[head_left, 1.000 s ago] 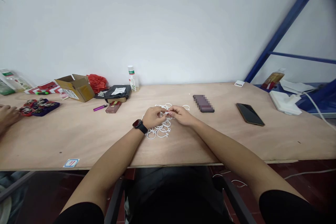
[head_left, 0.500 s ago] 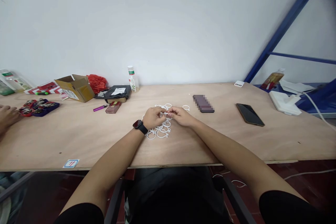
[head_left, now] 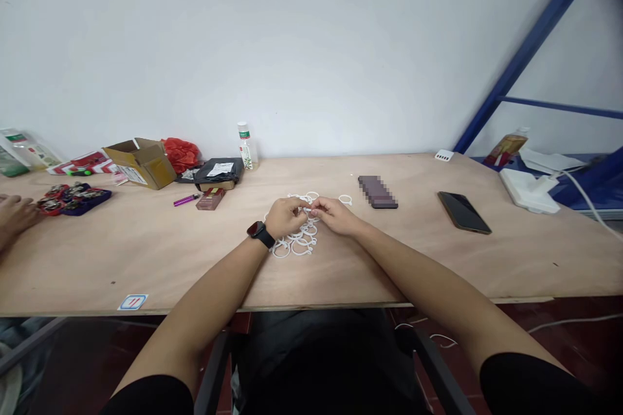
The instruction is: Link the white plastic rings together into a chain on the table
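Observation:
Over a loose pile of white curtain rings (head_left: 310, 250), my left hand (head_left: 285, 218) and my right hand (head_left: 335, 215) meet fingertip to fingertip. Both pinch a small white part, seemingly of one curtain ring (head_left: 307, 209); the fingers cover most of it. Small eyelets show on several rings in the pile, which lies partly beneath my left hand. A single ring (head_left: 349, 203) rests apart, just beyond my right hand. My left wrist wears a black watch (head_left: 261, 233).
A cigarette pack (head_left: 211, 199), purple lighter (head_left: 185, 200), black parcel (head_left: 219, 171), bottle (head_left: 247, 149) and open carton (head_left: 143, 165) stand left. Two phones, one pixelated (head_left: 378, 192) and one dark (head_left: 464, 212), lie right. Another person's hand (head_left: 17, 213) is at far left.
Both hands keep almost the same place and pinch, with only a slight shift of the fingers. The whole view has moved by a hair.

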The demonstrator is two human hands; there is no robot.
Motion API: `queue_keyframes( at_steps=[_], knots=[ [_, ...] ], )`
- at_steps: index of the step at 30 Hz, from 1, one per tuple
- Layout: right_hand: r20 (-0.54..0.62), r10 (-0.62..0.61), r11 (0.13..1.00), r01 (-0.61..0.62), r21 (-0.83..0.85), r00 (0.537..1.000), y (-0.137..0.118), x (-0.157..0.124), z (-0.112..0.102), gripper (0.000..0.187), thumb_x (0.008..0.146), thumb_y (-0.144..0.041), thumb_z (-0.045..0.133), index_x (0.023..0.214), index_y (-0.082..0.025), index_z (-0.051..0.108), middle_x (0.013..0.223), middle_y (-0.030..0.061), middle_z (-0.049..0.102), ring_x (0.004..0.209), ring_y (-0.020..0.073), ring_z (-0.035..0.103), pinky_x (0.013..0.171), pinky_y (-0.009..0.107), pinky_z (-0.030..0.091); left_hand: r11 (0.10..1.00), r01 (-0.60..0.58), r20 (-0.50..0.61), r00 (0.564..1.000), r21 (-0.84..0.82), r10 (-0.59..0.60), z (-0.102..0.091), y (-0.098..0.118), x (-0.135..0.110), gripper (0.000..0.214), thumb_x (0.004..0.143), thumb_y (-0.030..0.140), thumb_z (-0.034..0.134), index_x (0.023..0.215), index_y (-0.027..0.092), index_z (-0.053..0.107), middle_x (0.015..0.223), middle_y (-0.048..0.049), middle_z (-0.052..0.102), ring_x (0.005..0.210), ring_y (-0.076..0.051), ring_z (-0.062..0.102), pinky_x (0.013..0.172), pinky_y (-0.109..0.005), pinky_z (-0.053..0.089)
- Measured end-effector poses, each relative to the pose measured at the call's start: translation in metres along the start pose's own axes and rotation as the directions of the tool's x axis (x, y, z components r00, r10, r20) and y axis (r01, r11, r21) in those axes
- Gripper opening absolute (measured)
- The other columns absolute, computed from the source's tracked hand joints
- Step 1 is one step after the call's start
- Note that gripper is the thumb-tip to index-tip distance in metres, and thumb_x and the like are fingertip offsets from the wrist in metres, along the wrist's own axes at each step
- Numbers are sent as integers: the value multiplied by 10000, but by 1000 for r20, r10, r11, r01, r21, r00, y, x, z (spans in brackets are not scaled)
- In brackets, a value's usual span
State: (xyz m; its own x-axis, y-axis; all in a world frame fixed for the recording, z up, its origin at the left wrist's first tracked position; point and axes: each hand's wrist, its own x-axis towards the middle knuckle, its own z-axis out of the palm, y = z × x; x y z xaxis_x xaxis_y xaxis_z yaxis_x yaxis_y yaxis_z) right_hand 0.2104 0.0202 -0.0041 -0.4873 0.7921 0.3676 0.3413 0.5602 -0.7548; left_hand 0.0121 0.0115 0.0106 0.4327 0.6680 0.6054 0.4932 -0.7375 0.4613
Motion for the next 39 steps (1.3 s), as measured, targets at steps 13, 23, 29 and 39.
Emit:
queue_keyframes(
  at_steps=[13,23,29,39],
  knots=[
    [-198,-101,935,25,-354,975,13,6,-36,243,880,-171,475,1054,-187,644,1071,89,645,906,200,604,813,330,468,997,57,-71,996,51,-53,3,-11,-1,276,752,94,544,967,181,695,920,-35,710,637,-113,574,700,-271,506],
    [-165,356,631,-367,-684,920,47,-7,-86,193,788,-72,585,880,-178,718,1058,144,653,809,235,610,687,317,377,996,68,-10,998,55,-67,4,-11,0,290,773,105,531,1006,183,683,1044,-48,657,670,-108,564,749,-288,518],
    [-25,194,773,-168,-612,981,39,-1,-68,106,831,-235,594,822,-191,690,1037,107,621,868,215,598,733,298,413,996,67,3,998,60,-68,5,-12,-1,247,806,136,549,1006,185,686,1034,-45,652,678,-108,566,746,-284,513],
    [43,-3,997,6,-82,999,-6,2,-18,183,918,-328,468,885,-183,574,793,4,589,729,148,513,674,255,394,999,-43,-8,999,-28,43,3,-5,-1,203,847,235,595,1022,182,682,1016,-67,662,637,-94,546,665,-258,501]
  ],
)
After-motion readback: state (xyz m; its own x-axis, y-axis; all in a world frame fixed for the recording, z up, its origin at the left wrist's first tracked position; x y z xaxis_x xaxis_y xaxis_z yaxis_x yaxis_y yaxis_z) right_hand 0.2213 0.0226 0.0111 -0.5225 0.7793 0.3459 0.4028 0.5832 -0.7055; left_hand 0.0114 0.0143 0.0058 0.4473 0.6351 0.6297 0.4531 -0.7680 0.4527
